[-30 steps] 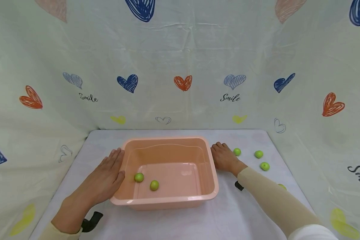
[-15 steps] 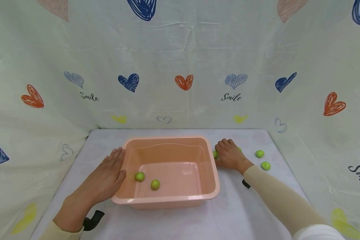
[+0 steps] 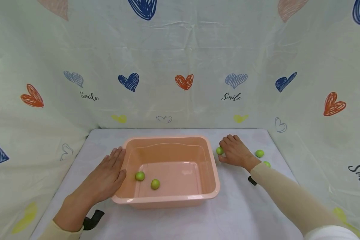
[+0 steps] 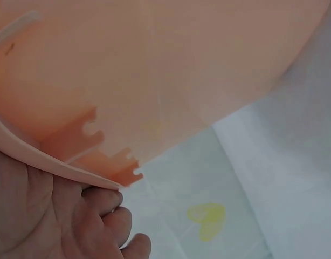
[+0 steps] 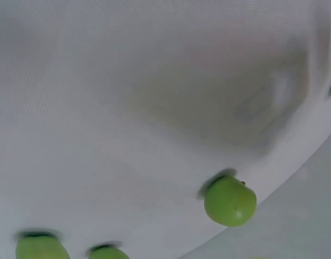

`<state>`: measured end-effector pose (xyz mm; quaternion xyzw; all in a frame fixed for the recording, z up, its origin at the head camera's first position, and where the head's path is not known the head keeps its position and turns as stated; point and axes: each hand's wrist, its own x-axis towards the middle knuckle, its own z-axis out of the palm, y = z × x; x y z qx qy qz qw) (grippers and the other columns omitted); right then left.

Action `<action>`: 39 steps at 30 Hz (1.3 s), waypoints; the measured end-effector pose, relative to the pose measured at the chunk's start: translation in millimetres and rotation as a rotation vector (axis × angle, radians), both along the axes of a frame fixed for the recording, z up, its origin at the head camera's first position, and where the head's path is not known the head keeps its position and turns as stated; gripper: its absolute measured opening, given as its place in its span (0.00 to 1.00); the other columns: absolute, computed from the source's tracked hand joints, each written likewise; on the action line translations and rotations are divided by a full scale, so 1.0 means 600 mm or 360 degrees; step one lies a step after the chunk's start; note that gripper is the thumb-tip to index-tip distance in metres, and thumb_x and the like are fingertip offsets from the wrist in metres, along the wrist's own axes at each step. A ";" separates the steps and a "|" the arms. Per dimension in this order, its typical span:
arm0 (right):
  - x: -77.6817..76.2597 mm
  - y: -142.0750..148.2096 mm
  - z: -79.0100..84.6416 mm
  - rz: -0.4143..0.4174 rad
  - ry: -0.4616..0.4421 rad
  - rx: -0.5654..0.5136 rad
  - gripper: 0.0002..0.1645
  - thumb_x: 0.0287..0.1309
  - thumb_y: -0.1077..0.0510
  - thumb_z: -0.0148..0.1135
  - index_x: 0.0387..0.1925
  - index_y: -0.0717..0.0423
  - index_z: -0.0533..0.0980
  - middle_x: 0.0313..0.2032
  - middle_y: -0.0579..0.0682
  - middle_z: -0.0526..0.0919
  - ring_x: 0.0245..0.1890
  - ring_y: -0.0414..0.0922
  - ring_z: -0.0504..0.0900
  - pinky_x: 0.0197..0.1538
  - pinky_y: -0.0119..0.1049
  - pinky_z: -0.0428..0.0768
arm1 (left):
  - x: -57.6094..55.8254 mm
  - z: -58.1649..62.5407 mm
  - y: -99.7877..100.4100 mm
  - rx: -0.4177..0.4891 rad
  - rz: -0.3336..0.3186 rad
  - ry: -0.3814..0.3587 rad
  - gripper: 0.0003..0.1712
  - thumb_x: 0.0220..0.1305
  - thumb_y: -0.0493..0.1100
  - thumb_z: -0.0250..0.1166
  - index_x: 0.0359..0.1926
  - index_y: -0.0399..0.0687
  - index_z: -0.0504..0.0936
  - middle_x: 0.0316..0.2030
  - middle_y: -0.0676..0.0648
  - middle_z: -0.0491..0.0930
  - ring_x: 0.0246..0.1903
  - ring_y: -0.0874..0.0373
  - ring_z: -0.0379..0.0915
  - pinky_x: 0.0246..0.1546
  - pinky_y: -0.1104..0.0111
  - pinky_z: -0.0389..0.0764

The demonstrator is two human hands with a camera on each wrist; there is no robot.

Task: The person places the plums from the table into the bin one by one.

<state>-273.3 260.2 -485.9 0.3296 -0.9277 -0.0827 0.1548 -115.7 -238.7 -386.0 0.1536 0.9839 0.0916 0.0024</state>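
Note:
My left hand (image 3: pixel 103 176) lies with straight fingers along the left rim of a peach-coloured plastic basin (image 3: pixel 168 200). In the left wrist view its palm (image 4: pixel 25 216) is up against the basin's rim (image 4: pixel 57 170). Two green apples rest on the basin floor, one apple (image 3: pixel 140 176) left of the other apple (image 3: pixel 155 184). Right of the basin, my right hand (image 3: pixel 237 151) pinches a green apple (image 3: pixel 220 150) between thumb and fingers, close over the table. The right wrist view does not show this hand.
Further right on the white-covered table (image 3: pixel 228 213) lie a green apple (image 3: pixel 259 153) and another apple (image 3: pixel 266 164), partly behind the sleeve. Several apples, one with a stem (image 5: pixel 230 201), show in the right wrist view. A heart-printed curtain (image 3: pixel 156 53) hangs behind.
My right hand has moved right, away from the basin's side, and the pinched apple came into view and moved with it. An apple beyond the hand is now hidden. The left hand stays put.

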 end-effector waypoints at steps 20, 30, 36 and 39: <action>-0.003 -0.005 0.051 0.0155 0.0163 -0.0093 0.22 0.59 0.42 0.64 0.38 0.56 0.73 0.35 0.52 0.76 0.41 0.54 0.73 0.48 0.50 0.74 | 0.000 0.003 0.000 -0.0080 -0.0060 0.0056 0.38 0.81 0.47 0.52 0.79 0.25 0.57 0.79 0.27 0.56 0.79 0.30 0.51 0.77 0.37 0.57; -0.003 -0.013 0.090 0.0257 0.0213 -0.0111 0.22 0.58 0.42 0.65 0.38 0.56 0.73 0.35 0.51 0.76 0.40 0.53 0.74 0.45 0.48 0.73 | 0.000 0.004 0.001 -0.0065 -0.0051 0.0045 0.38 0.81 0.47 0.52 0.79 0.25 0.57 0.79 0.27 0.55 0.79 0.30 0.51 0.77 0.38 0.58; -0.003 -0.021 0.112 0.0283 0.0238 -0.0093 0.22 0.58 0.42 0.65 0.38 0.56 0.74 0.34 0.51 0.76 0.40 0.53 0.74 0.46 0.49 0.73 | 0.000 0.004 0.002 -0.0068 -0.0035 0.0031 0.38 0.81 0.47 0.52 0.79 0.25 0.56 0.80 0.27 0.55 0.79 0.30 0.51 0.77 0.37 0.58; -0.006 -0.027 0.129 0.0318 0.0256 -0.0113 0.22 0.58 0.42 0.65 0.39 0.57 0.74 0.35 0.52 0.76 0.41 0.54 0.74 0.46 0.49 0.73 | -0.001 0.005 0.001 -0.0068 -0.0037 0.0028 0.39 0.81 0.48 0.52 0.79 0.25 0.56 0.80 0.27 0.54 0.79 0.30 0.50 0.77 0.37 0.58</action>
